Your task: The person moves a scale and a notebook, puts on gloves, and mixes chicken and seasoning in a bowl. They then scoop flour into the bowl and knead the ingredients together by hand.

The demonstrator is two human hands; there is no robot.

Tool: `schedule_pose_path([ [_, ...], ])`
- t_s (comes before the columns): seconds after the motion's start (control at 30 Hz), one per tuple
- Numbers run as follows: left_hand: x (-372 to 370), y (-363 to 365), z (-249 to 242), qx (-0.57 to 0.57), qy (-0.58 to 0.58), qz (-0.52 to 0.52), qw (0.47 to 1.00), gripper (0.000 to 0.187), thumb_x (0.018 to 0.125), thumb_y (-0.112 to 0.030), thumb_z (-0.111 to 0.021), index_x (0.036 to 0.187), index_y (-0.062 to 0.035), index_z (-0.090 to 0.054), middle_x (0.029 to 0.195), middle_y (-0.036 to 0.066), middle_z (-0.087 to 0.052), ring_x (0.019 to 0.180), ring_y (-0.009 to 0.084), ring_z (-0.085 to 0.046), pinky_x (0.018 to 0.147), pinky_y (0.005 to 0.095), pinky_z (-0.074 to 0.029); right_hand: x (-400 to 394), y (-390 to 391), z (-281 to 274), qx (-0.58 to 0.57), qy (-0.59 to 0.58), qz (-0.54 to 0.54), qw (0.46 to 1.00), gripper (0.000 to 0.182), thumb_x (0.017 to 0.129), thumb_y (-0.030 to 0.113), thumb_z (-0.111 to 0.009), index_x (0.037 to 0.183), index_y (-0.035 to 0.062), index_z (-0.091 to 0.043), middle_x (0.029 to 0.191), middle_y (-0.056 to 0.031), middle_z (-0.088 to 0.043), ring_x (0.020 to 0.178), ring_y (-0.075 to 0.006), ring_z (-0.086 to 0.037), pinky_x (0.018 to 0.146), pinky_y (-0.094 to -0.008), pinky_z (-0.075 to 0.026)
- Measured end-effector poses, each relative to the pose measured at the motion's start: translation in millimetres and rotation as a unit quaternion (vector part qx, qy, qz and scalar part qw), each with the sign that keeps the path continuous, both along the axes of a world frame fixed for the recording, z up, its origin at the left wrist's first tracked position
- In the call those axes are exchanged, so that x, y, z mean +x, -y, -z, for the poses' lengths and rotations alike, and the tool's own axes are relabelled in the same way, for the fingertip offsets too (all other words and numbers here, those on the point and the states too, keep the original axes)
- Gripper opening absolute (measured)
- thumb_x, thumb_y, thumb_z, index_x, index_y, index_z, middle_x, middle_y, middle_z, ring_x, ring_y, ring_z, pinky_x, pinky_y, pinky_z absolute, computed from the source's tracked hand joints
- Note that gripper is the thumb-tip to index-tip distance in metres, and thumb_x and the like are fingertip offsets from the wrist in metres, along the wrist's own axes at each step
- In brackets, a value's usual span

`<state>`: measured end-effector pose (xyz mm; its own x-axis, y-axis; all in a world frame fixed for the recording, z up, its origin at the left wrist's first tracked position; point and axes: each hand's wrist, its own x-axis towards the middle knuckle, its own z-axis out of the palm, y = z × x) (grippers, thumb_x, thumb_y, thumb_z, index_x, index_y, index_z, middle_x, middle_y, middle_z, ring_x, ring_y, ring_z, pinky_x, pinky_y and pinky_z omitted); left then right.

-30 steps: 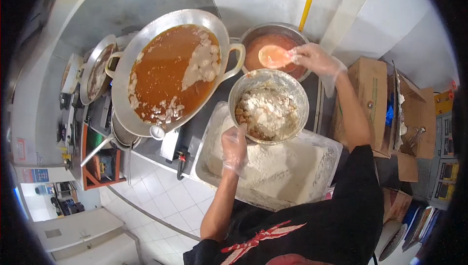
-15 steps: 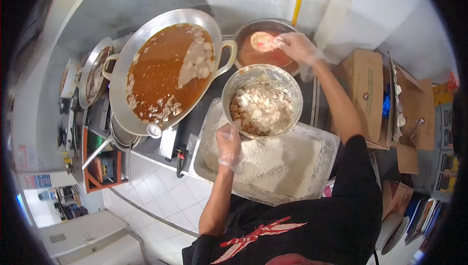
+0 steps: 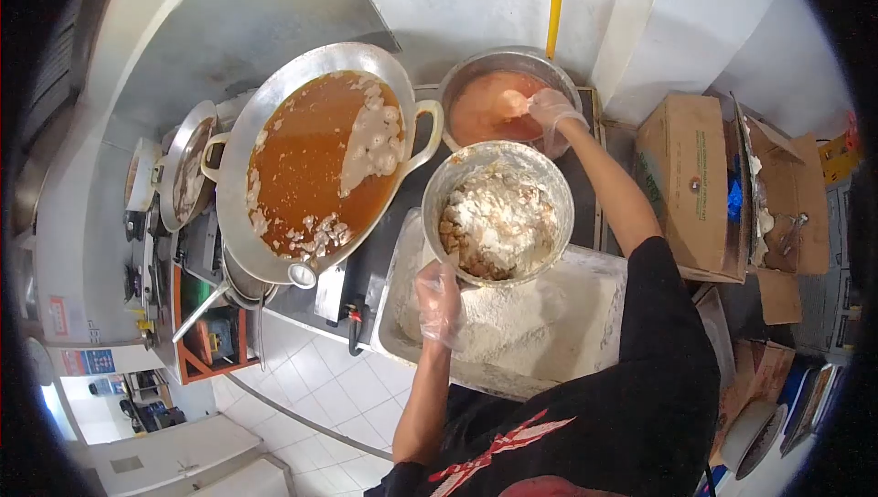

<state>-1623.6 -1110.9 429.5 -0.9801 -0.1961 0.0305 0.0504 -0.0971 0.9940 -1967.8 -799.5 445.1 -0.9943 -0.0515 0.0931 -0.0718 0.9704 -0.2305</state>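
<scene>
My left hand [image 3: 440, 303], in a clear plastic glove, grips the near rim of a metal bowl [image 3: 560, 223]. Pieces covered in white flour [image 3: 498, 227] fill the bowl, which is held over a metal tray [image 3: 393, 332] of flour [image 3: 512, 319]. My gloved right hand [image 3: 554, 116] reaches over the right side of a round pot [image 3: 466, 65]. Its fingers are closed on a pale, rounded scoop [image 3: 512, 104], partly sunk in the pot's reddish liquid [image 3: 480, 104].
Left of the bowl stands a large two-handled wok [image 3: 229, 195] of brown oil with pale foam and floating bits. A long-handled strainer [image 3: 201, 312] lies below it. Cardboard boxes [image 3: 681, 186] stand at the right. A yellow pipe [image 3: 556, 3] runs down the back wall.
My right hand has lowered the scoop from above the pot into the reddish liquid. My left hand still holds the bowl. The whole view has shifted slightly.
</scene>
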Motion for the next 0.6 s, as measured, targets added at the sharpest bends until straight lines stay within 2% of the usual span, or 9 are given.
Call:
schedule_pose_path([
  [0.07, 0, -7, -12, 0.046, 0.003, -0.006, 0.999, 0.035, 0.096, -0.020, -0.053, 0.091, 0.0117, -0.067, 0.074, 0.007, -0.064, 0.068, 0.0125, -0.059, 0.060, 0.0289, -0.049, 14, -4, -18, -0.008, -0.034, 0.011, 0.999, 0.037, 0.090, 0.031, -0.050, 0.097, 0.0040, -0.073, 0.107, -0.0252, -0.067, 0.104, -0.0405, -0.064, 0.092, -0.0467, -0.049],
  [0.17, -1, 0, -11, 0.006, 0.036, 0.026, 0.999, 0.040, 0.098, -0.028, -0.055, 0.103, 0.0100, -0.067, 0.092, 0.013, -0.069, 0.082, 0.0175, -0.064, 0.071, 0.0317, -0.052, 40, -1, -57, -0.006, -0.062, -0.024, 0.998, 0.036, 0.090, 0.031, -0.051, 0.100, 0.0036, -0.072, 0.105, -0.0246, -0.067, 0.102, -0.0405, -0.064, 0.091, -0.0474, -0.049],
  [0.27, -4, -3, -5, 0.010, -0.011, 0.003, 1.000, 0.035, 0.097, -0.019, -0.054, 0.093, 0.0131, -0.067, 0.077, 0.009, -0.066, 0.069, 0.0133, -0.060, 0.060, 0.0299, -0.051, 67, -2, -89, -0.045, -0.068, -0.063, 0.995, 0.039, 0.091, 0.032, -0.053, 0.102, 0.0002, -0.071, 0.104, -0.0257, -0.068, 0.097, -0.0391, -0.066, 0.089, -0.0470, -0.050],
  [0.4, -3, -4, -11, 0.017, 0.002, -0.004, 1.000, 0.034, 0.096, -0.018, -0.055, 0.091, 0.0126, -0.068, 0.077, 0.010, -0.067, 0.069, 0.0140, -0.062, 0.062, 0.0304, -0.052, 133, 17, -143, -0.126, 0.014, -0.069, 0.990, 0.039, 0.093, 0.035, -0.056, 0.107, 0.0012, -0.070, 0.098, -0.0237, -0.069, 0.087, -0.0306, -0.069, 0.082, -0.0420, -0.052],
  [0.5, -3, -3, -11, 0.004, 0.006, -0.015, 1.000, 0.032, 0.095, -0.018, -0.057, 0.089, 0.0117, -0.068, 0.077, 0.010, -0.068, 0.069, 0.0145, -0.063, 0.063, 0.0305, -0.053, 175, 25, -137, -0.290, 0.034, -0.152, 0.944, 0.032, 0.094, 0.031, -0.060, 0.108, 0.0048, -0.071, 0.094, -0.0210, -0.070, 0.079, -0.0249, -0.069, 0.075, -0.0382, -0.052],
  [0.6, -6, -4, -12, 0.016, 0.017, -0.022, 0.999, 0.031, 0.094, -0.018, -0.059, 0.087, 0.0106, -0.069, 0.076, 0.010, -0.068, 0.068, 0.0146, -0.063, 0.062, 0.0308, -0.053, 219, 47, -138, -0.173, -0.046, -0.229, 0.957, 0.023, 0.092, 0.020, -0.062, 0.102, 0.0023, -0.071, 0.086, -0.0191, -0.070, 0.074, -0.0279, -0.068, 0.071, -0.0388, -0.054],
])
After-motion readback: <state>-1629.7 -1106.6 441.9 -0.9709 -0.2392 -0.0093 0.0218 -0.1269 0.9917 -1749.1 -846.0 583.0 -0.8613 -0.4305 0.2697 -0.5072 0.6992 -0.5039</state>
